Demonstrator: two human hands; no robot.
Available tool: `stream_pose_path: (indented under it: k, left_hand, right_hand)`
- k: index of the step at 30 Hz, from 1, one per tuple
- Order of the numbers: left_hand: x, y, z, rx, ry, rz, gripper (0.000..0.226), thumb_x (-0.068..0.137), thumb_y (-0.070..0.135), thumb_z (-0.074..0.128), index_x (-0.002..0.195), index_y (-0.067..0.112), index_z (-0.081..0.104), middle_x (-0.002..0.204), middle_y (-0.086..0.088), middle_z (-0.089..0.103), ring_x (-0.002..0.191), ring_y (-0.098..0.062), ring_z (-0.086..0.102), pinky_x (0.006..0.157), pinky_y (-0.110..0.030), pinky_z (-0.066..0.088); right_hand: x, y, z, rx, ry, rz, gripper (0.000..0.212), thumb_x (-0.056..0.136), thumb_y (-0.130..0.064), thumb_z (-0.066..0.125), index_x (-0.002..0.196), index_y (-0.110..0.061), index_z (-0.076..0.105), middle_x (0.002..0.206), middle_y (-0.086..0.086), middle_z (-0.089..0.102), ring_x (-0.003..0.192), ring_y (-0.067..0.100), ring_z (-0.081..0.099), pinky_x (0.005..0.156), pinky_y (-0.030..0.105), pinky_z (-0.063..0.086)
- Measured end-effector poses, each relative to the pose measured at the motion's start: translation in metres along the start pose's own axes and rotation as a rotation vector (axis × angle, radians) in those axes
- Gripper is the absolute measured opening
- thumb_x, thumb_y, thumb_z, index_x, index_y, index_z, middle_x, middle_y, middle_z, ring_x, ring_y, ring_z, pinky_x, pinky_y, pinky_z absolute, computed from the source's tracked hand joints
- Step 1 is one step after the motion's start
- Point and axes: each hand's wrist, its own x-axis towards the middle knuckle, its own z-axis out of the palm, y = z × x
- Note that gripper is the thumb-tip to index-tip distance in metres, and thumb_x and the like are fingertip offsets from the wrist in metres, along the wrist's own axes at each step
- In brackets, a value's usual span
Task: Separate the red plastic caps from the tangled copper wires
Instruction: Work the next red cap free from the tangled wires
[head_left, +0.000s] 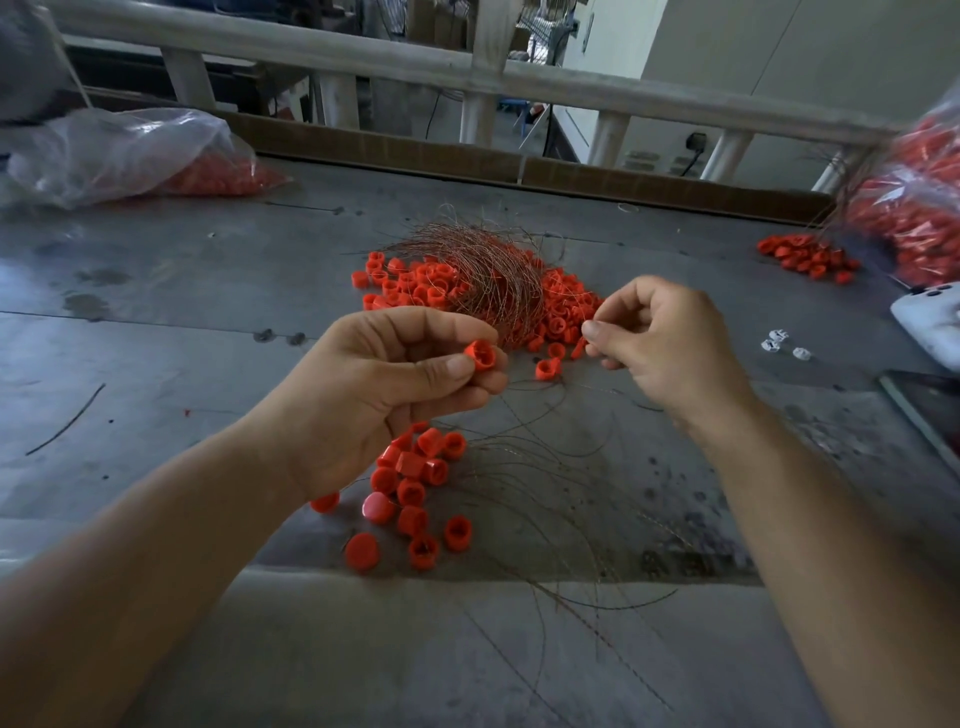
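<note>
Right now one red cap (480, 356) is pinched between the thumb and fingertips of the left hand (384, 384), held over the middle of the table with its open end showing. It looks light, stiff and a little slick, so it is best gripped round its wall. The copper seems hair-fine, springy and quick to snag, so it is better drawn out by a free end.

The right hand (670, 343) has its fingers curled and its thumb pressed to the forefinger, apparently on a strand too thin to make out.

Toward the far edge, the tangled copper wires (483, 270) lie over a heap of caps (415, 291). Closer to the near edge, freed caps (415, 483) cluster beside loose wires (550, 499).

The grey metal table (156, 322) is scuffed and stained. Clear bags of caps sit at its far left corner (130, 156) and right edge (914, 208), and a pale railing (363, 57) runs beyond.
</note>
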Motion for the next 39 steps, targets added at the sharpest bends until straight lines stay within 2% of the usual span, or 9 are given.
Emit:
stream_pose_path:
  k: [3,6,8,11,14,16,19,27,39]
  left_hand:
    - [0.0,-0.001,0.0,0.004,0.008,-0.004,0.024,0.066,0.0,0.056,0.078,0.009,0.075,0.079,-0.009,0.072,0.072,-0.015,0.07,0.061,-0.018,0.055]
    - [0.001,-0.001,0.001,0.006,0.009,-0.012,0.024,0.066,0.0,0.056,0.078,0.009,0.075,0.078,-0.009,0.072,0.072,-0.015,0.07,0.061,-0.018,0.055]
    - [0.001,-0.001,0.002,0.008,0.007,-0.015,0.024,0.066,0.0,0.056,0.077,0.009,0.075,0.078,-0.009,0.072,0.072,-0.015,0.07,0.061,-0.018,0.055]
    - [0.0,-0.001,0.001,0.004,0.008,-0.016,0.024,0.066,-0.001,0.056,0.077,0.009,0.075,0.077,-0.009,0.072,0.071,-0.015,0.07,0.06,-0.018,0.055]
    - [0.0,-0.001,0.001,0.003,0.007,-0.015,0.023,0.066,-0.001,0.056,0.077,0.008,0.075,0.077,-0.009,0.072,0.071,-0.015,0.07,0.06,-0.018,0.055]
    - [0.0,-0.001,0.001,0.008,0.005,-0.016,0.024,0.066,-0.001,0.056,0.078,0.008,0.075,0.078,-0.01,0.072,0.072,-0.016,0.07,0.06,-0.018,0.055]
    - [0.0,-0.001,0.001,0.018,0.002,-0.017,0.024,0.066,-0.001,0.057,0.078,0.009,0.075,0.079,-0.01,0.072,0.072,-0.016,0.07,0.061,-0.018,0.055]
    - [0.0,-0.001,0.001,0.04,0.025,-0.022,0.023,0.065,-0.001,0.057,0.077,0.009,0.075,0.077,-0.009,0.072,0.072,-0.016,0.07,0.061,-0.018,0.055]
    - [0.002,-0.001,0.002,0.102,0.081,-0.022,0.023,0.062,0.0,0.058,0.072,0.012,0.075,0.076,-0.008,0.072,0.07,-0.016,0.071,0.059,-0.018,0.054]
  right_hand:
    - [0.001,0.003,0.001,-0.097,0.029,-0.015,0.026,0.08,-0.011,0.069,0.065,-0.025,0.053,0.06,-0.007,0.061,0.058,0.009,0.058,0.061,0.021,0.049]
    - [0.001,0.006,0.004,-0.2,-0.002,-0.035,0.024,0.08,-0.011,0.067,0.067,-0.027,0.056,0.066,-0.013,0.059,0.059,-0.002,0.051,0.055,0.002,0.038]
    - [0.0,0.007,0.009,-0.241,-0.074,-0.049,0.011,0.082,-0.013,0.066,0.079,-0.024,0.065,0.073,-0.013,0.06,0.062,-0.006,0.049,0.056,-0.002,0.034]
    - [-0.001,0.008,0.016,-0.319,-0.181,-0.087,0.021,0.084,-0.017,0.064,0.104,-0.018,0.067,0.087,-0.012,0.055,0.069,-0.005,0.047,0.062,0.001,0.032]
    - [-0.002,0.009,0.019,-0.408,-0.225,-0.088,0.021,0.083,-0.019,0.065,0.104,-0.019,0.066,0.086,-0.014,0.048,0.074,0.001,0.044,0.068,0.013,0.031]
    - [-0.002,0.009,0.018,-0.4,-0.214,-0.08,0.017,0.083,-0.018,0.066,0.1,-0.019,0.066,0.078,-0.02,0.045,0.068,-0.003,0.044,0.059,0.006,0.032]
    - [-0.002,0.006,0.013,-0.26,-0.154,-0.045,0.013,0.085,-0.012,0.062,0.095,-0.02,0.063,0.076,-0.02,0.051,0.066,-0.007,0.048,0.059,-0.004,0.033]
    - [-0.018,-0.027,0.006,0.44,-0.279,0.06,0.026,0.091,0.004,0.047,0.084,-0.017,0.062,0.073,0.001,0.063,0.061,0.003,0.061,0.057,0.015,0.049]
    - [-0.024,-0.036,0.011,0.684,-0.436,0.125,0.016,0.071,-0.004,0.062,0.085,-0.012,0.065,0.073,0.001,0.066,0.064,0.006,0.063,0.06,0.017,0.051]
